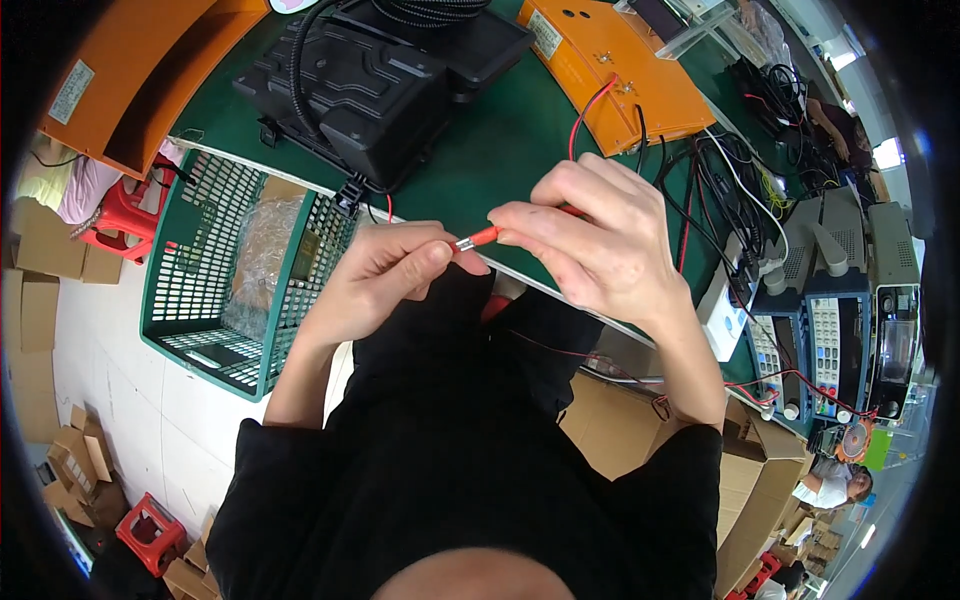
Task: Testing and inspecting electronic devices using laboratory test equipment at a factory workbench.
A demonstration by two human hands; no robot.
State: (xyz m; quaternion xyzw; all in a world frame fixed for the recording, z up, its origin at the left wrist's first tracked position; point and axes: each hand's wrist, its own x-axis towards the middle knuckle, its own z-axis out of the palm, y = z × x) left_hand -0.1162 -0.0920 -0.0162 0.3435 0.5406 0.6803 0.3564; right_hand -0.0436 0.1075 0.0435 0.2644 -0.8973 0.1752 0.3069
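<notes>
**Two hands meet on a small red connector above the green bench**

We see both hands raised in front of the body, over the near edge of the green table (500, 140). The left hand (385, 270) is closed in a pinch: its thumb and first fingers press on the metal tip of a small red connector (478, 238). The right hand (590, 240) is also closed, and its fingertips grip the red sleeve of the same connector from the other side. So the connector sits between the two hands, held at both ends, almost level and just above the table edge.

A thin red wire (585, 115) runs from behind the right hand up to an orange flat case (610, 70) that lies on the far right part of the table. Whether this wire joins the connector we cannot tell, because the fingers hide that place.

To the left of the hands, a green plastic basket (200, 300) hangs past the table edge; inside it lies something wrapped in bubble film (262, 255). Behind the hands stands a black moulded housing (375, 85) with a ribbed black hose on top. At the right there are several grey bench instruments (840, 320) with many black cables (720, 190) before them. Cardboard boxes (50, 260) and a red stool (125, 215) stand on the floor at the left.
</notes>
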